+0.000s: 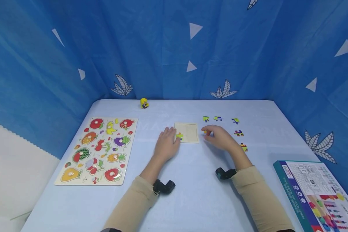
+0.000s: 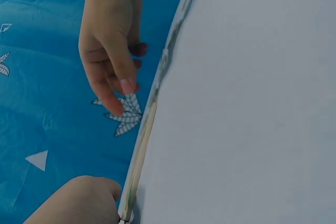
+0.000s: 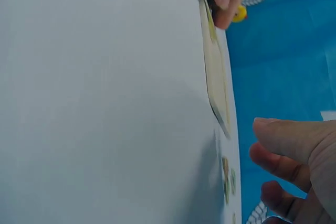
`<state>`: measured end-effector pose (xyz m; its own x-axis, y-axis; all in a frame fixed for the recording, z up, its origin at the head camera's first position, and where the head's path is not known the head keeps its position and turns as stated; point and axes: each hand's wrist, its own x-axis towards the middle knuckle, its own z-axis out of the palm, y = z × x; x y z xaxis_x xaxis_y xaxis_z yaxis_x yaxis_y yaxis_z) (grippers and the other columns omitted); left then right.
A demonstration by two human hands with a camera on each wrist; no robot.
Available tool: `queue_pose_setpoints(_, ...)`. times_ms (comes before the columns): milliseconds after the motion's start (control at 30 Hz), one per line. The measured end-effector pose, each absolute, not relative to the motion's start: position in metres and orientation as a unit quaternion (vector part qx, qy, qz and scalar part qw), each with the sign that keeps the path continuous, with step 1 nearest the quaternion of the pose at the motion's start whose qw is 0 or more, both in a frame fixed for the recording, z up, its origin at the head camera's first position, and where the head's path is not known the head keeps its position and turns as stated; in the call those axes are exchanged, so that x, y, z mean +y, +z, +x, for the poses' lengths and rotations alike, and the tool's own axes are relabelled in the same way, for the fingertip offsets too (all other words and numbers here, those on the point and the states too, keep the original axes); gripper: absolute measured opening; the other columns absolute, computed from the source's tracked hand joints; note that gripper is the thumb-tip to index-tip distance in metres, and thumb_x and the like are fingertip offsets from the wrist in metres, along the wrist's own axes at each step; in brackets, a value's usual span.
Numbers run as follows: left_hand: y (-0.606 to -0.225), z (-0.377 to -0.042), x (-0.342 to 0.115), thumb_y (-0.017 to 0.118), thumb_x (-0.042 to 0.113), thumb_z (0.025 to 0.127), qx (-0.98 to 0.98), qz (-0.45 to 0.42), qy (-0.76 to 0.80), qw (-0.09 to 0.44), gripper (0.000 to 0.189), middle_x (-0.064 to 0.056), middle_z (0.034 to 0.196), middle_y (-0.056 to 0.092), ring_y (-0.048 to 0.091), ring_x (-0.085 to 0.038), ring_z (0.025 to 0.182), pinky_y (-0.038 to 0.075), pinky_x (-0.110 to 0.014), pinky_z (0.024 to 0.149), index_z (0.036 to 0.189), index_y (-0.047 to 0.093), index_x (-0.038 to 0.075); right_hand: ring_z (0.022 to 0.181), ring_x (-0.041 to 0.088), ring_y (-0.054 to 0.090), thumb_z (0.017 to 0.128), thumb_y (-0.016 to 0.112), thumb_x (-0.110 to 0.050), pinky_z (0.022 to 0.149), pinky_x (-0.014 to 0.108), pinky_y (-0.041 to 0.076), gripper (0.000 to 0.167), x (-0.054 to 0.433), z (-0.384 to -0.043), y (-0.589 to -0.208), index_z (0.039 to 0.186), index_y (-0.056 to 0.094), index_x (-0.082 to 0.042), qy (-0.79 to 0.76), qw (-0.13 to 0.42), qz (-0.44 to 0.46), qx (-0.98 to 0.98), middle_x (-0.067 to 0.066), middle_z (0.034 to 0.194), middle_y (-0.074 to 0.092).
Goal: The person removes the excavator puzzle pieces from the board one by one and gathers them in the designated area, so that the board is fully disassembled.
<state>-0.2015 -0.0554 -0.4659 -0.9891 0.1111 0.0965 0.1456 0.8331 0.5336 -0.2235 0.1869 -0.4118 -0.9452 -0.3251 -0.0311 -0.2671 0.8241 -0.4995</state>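
A small square wooden puzzle tray (image 1: 190,132) lies mid-table, with one yellow-green jigsaw piece (image 1: 179,136) inside its lower left corner. My left hand (image 1: 166,144) rests at the tray's left side, fingers extended, thumb beside that piece. To the right of the tray, my right hand (image 1: 218,137) hovers with loosely bent fingers. A bit of an orange piece (image 1: 205,131) shows beneath its fingertips. In the right wrist view, the thumb and fingers of the right hand (image 3: 299,156) stand apart with nothing between them.
Several loose jigsaw pieces (image 1: 238,132) lie behind and right of my right hand. A fruit peg board (image 1: 97,151) occupies the table's left side. At the front right is a boxed toy set (image 1: 310,190). A yellow figurine (image 1: 144,103) stands near the back edge, before a blue curtain.
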Motion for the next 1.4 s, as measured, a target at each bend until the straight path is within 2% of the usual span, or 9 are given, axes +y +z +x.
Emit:
queue_pose_setpoints(267, -0.458, -0.199, -0.067, 0.049, 0.038, 0.099, -0.966, -0.107, -0.237, 0.002, 0.062, -0.007, 0.162, 0.033, 0.018, -0.023, 0.155, 0.015, -0.040, 0.126, 0.152, 0.039, 0.007, 0.092, 0.019, 0.056, 0.095, 0.067, -0.018, 0.087, 0.037, 0.048, 0.038, 0.148, -0.234, -0.418, 0.132, 0.063, -0.012, -0.260, 0.070, -0.199, 0.942, 0.002, 0.097, 0.065)
queue_pose_setpoints(600, -0.461, -0.202, -0.072, 0.049, 0.039, 0.098, -0.969, -0.130, -0.212, 0.008, 0.062, -0.005, 0.161, 0.036, 0.023, -0.023, 0.153, 0.019, -0.041, 0.125, 0.151, 0.042, 0.008, 0.094, 0.018, 0.054, 0.095, 0.067, -0.028, 0.083, 0.034, 0.048, 0.042, 0.114, -0.241, -0.425, 0.135, 0.061, -0.016, -0.235, 0.081, -0.221, 0.943, 0.001, 0.100, 0.065)
queue_pose_setpoints(833, -0.462, -0.202, -0.071, 0.049, 0.038, 0.097, -0.969, -0.129, -0.211, 0.011, 0.062, -0.005, 0.160, 0.037, 0.024, -0.023, 0.153, 0.019, -0.041, 0.125, 0.151, 0.042, 0.009, 0.096, 0.018, 0.054, 0.093, 0.069, -0.027, 0.085, 0.034, 0.047, 0.035, 0.104, -0.242, -0.428, 0.127, 0.067, -0.017, -0.230, 0.085, -0.226, 0.943, 0.001, 0.104, 0.064)
queue_pose_setpoints(1067, -0.461, -0.201, -0.071, 0.050, 0.038, 0.097, -0.969, -0.122, -0.212, 0.010, 0.062, -0.004, 0.160, 0.037, 0.024, -0.022, 0.153, 0.018, -0.040, 0.126, 0.151, 0.042, 0.009, 0.097, 0.020, 0.054, 0.091, 0.073, -0.023, 0.090, 0.036, 0.047, 0.031, 0.101, -0.244, -0.433, 0.120, 0.063, -0.016, -0.264, 0.080, -0.213, 0.937, 0.004, 0.106, 0.061)
queue_pose_setpoints(1300, -0.462, -0.201, -0.071, 0.051, 0.038, 0.096, -0.968, -0.122, -0.218, 0.016, 0.062, -0.004, 0.159, 0.038, 0.025, -0.022, 0.153, 0.018, -0.040, 0.126, 0.150, 0.043, 0.010, 0.085, 0.020, 0.057, 0.092, 0.070, -0.015, 0.078, 0.033, 0.049, 0.030, 0.105, -0.241, -0.428, 0.118, 0.055, -0.019, -0.331, 0.102, -0.200, 0.917, 0.006, 0.098, 0.064)
queue_pose_setpoints(1400, -0.463, -0.201, -0.071, 0.050, 0.038, 0.096, -0.969, -0.121, -0.215, 0.016, 0.062, -0.004, 0.159, 0.038, 0.025, -0.022, 0.153, 0.018, -0.040, 0.126, 0.150, 0.043, 0.009, 0.086, 0.020, 0.058, 0.094, 0.067, -0.014, 0.078, 0.033, 0.049, 0.029, 0.112, -0.240, -0.424, 0.119, 0.054, -0.019, -0.350, 0.104, -0.191, 0.911, 0.006, 0.102, 0.065)
